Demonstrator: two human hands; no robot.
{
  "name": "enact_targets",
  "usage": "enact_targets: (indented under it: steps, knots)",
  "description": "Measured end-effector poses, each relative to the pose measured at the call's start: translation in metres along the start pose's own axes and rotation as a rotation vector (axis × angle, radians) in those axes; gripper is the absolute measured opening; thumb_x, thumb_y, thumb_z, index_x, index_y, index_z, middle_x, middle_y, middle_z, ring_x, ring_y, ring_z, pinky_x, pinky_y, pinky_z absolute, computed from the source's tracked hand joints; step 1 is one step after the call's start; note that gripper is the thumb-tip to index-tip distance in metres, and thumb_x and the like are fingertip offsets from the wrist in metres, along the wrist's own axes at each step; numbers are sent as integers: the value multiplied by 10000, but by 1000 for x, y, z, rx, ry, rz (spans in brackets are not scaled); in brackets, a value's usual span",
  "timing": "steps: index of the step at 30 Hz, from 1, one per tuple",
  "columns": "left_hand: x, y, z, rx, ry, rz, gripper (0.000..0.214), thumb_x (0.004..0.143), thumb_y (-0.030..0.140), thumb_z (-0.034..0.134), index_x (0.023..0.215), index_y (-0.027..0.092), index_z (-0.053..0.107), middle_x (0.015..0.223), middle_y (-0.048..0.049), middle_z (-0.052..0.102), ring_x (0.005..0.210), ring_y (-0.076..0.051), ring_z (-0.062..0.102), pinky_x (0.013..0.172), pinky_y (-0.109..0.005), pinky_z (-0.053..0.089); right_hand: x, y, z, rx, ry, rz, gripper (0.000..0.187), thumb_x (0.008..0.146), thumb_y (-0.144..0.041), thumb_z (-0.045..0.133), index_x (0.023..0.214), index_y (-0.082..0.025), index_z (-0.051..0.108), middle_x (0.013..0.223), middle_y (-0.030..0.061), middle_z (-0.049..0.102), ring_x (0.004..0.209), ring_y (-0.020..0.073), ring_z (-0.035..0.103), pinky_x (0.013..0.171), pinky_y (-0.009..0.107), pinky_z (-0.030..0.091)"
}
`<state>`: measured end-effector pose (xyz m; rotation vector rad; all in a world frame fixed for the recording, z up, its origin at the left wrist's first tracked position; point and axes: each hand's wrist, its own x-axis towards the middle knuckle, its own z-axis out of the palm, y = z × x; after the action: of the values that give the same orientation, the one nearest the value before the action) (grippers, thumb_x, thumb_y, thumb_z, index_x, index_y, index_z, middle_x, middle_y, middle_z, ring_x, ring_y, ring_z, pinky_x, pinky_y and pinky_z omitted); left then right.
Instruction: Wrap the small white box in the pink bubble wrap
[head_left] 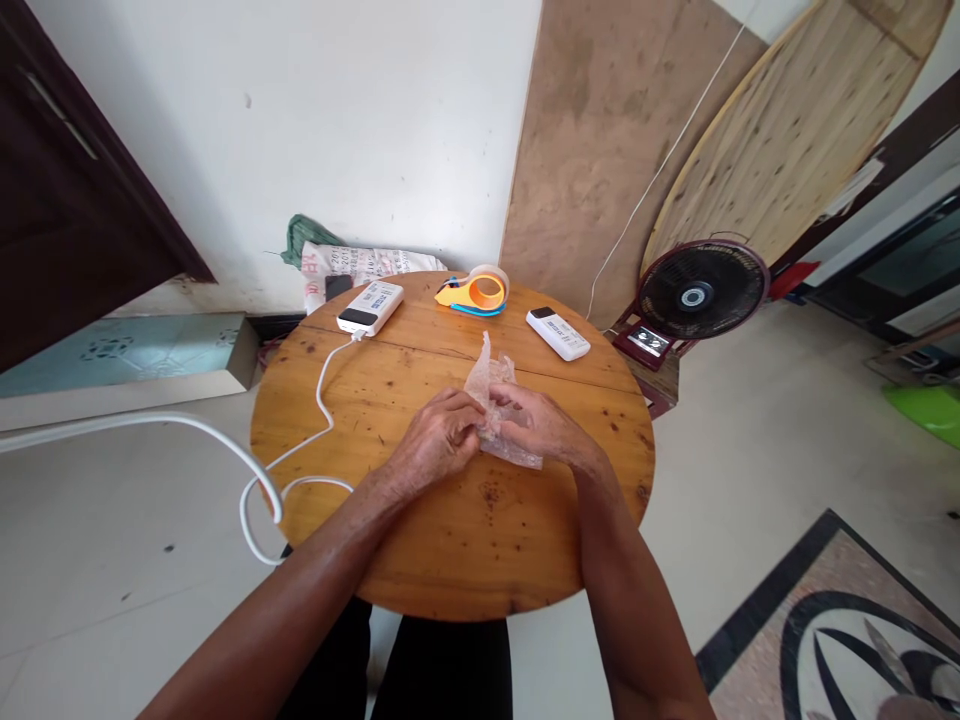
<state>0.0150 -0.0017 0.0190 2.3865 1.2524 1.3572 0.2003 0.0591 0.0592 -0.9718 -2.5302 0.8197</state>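
Both my hands meet over the middle of a round wooden table point(450, 540). My left hand point(439, 440) is curled, its fingers pinching a crumpled piece of clear plastic wrap point(489, 378). My right hand point(536, 422) grips the same wrap from the right side, fingers bent over it. One end of the wrap sticks up between the hands, and another part lies flat on the table under my right hand.
At the table's far side lie a white power bank point(370, 306) with a white cable point(322, 400), an orange tape dispenser point(474, 290) and a white remote point(558, 333). A floor fan point(703, 292), leaning wooden boards and a sack stand behind.
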Motion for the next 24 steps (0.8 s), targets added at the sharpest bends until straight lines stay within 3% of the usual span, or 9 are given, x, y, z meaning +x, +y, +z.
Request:
enact_targets:
  steps: [11,19,24]
  knots:
    - [-2,-3,0,-58,-59,17,272,680,-17,492,835,181,595,944,-47,645,932,-161,598,842,-301,499,1,9,4,46,16,5,246,831,-226,523,1066,-197,591,996,32,651,906,176,583,775,264,436]
    - [-1,-1,-2,-40,-100,-10,243,666,-13,480,787,183,558,898,-43,636,874,-162,597,789,-295,501,-5,22,-2,65,-75,54,339,831,-247,536,1159,-174,587,833,5,647,716,150,560,652,242,418]
    - [-1,1,-1,-12,-61,-26,214,667,2,491,758,185,557,1046,-72,652,981,-187,599,839,-326,505,-3,24,-1,5,-31,84,354,814,-194,522,1159,-180,596,919,30,665,768,159,571,678,251,415]
